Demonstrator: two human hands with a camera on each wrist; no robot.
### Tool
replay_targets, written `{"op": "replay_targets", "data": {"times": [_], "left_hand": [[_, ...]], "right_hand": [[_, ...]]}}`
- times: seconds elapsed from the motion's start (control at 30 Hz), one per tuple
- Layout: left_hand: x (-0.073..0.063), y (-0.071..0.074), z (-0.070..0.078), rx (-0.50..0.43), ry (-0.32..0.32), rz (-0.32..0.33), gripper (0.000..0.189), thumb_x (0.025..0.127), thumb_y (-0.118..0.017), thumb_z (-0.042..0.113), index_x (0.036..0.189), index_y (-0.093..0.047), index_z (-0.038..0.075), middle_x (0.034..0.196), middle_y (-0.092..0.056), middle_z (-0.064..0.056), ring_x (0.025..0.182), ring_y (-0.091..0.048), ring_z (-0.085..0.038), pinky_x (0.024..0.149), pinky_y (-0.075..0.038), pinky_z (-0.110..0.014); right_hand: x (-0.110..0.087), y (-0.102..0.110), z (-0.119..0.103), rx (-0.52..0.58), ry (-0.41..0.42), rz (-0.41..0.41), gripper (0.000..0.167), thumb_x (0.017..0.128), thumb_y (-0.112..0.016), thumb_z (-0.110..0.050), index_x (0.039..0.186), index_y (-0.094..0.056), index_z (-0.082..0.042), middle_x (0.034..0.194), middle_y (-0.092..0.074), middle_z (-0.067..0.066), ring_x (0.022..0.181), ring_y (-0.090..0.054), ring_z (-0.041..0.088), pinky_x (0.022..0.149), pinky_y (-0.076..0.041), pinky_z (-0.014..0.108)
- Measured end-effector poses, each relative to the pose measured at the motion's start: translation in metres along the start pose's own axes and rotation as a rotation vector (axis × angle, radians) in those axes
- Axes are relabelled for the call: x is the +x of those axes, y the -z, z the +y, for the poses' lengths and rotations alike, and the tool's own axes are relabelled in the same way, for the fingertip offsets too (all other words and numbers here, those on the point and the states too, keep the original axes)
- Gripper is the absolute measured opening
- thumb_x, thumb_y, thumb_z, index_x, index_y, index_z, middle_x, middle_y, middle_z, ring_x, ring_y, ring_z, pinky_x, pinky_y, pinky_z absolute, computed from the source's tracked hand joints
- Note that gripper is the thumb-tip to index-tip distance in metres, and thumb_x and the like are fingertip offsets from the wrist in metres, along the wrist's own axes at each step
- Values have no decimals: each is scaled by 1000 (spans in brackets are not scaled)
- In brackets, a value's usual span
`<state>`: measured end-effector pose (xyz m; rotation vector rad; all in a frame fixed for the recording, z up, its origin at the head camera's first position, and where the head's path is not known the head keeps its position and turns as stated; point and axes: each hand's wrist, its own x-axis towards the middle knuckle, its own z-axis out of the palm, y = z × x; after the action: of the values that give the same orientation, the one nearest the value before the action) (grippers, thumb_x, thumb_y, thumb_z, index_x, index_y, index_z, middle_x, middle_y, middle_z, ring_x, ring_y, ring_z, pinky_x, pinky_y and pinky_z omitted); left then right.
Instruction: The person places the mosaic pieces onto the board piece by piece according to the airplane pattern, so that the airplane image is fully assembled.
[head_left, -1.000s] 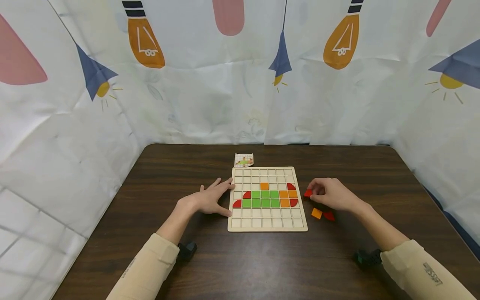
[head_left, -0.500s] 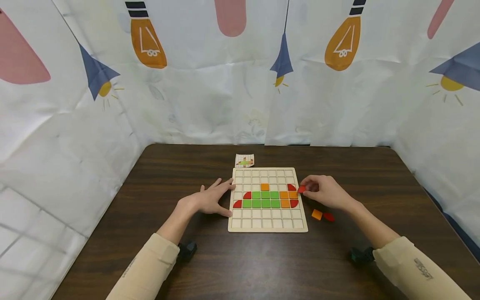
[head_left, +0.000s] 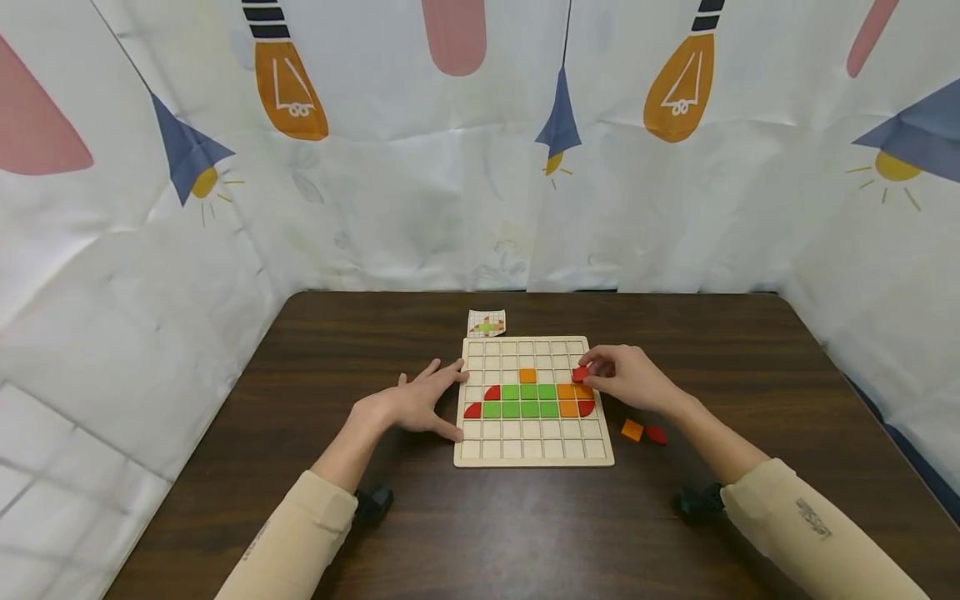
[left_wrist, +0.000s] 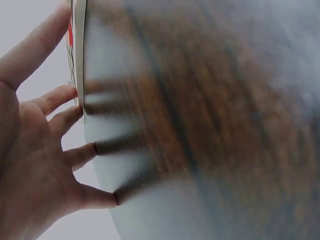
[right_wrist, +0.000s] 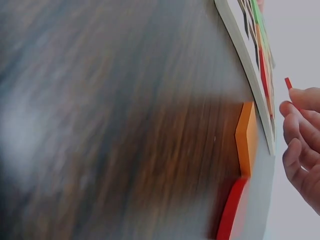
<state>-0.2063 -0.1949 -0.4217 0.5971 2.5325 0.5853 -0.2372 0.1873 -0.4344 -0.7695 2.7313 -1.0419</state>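
Note:
A pale wooden grid board [head_left: 534,451] lies on the dark table, with green, orange and red tiles forming a pattern across its middle rows. My left hand [head_left: 411,406] has its fingers spread, thumb and fingertips at the board's left edge; the left wrist view shows those fingertips [left_wrist: 75,92] at the rim. My right hand [head_left: 628,377] pinches a small red tile [right_wrist: 288,83] between thumb and finger, over the right side of the board. In the head view the fingers overlap the upper right tiles, partly hiding them.
An orange square tile [head_left: 632,430] and a red rounded tile [head_left: 656,435] lie on the table right of the board. Behind the board's upper left corner lies a small pattern card [head_left: 487,323]. A printed white curtain [head_left: 420,208] stands behind the table.
My right hand has moved left with the red tile, from the table beside the board to over its right columns. The left hand has stayed at the left edge.

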Motion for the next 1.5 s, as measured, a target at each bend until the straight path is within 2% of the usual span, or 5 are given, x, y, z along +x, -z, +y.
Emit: {"op": "replay_targets", "data": {"times": [0.23,0.6,1.07,1.5], "left_hand": [[-1,0,-1,-5,-6,-1,100,81,-88,44,161,-35,13,172,-8,-8,156,2,-38,109,0,-80],[0,-2,-3,-21,-4,13,100,80,-90,41,160,-36,13,172,-9,-9,156,1,-40,108,1,-81],[1,-3,-4,-28,-1,13,102,80,-90,42,161,-35,13,172,-9,-9,155,2,-40,108,2,-81],[2,-2,-1,-24,-5,9,101,81,-89,41,161,-34,13,172,-7,-9,156,2,-40,108,1,-81]], "right_hand": [[11,-8,-9,13,2,-5,23,94,-76,-14,116,-72,-7,95,-70,-2,85,-64,16,78,-55,36],[35,-22,-21,11,57,12,23,91,-80,-15,111,-74,-6,92,-70,-1,79,-63,14,71,-54,33],[55,-34,-29,35,14,-6,23,95,-75,-12,116,-72,-4,95,-70,2,81,-62,17,74,-53,32],[68,-39,-26,37,-19,-17,23,96,-75,-13,116,-71,-3,96,-69,2,83,-63,17,75,-55,32]]}}
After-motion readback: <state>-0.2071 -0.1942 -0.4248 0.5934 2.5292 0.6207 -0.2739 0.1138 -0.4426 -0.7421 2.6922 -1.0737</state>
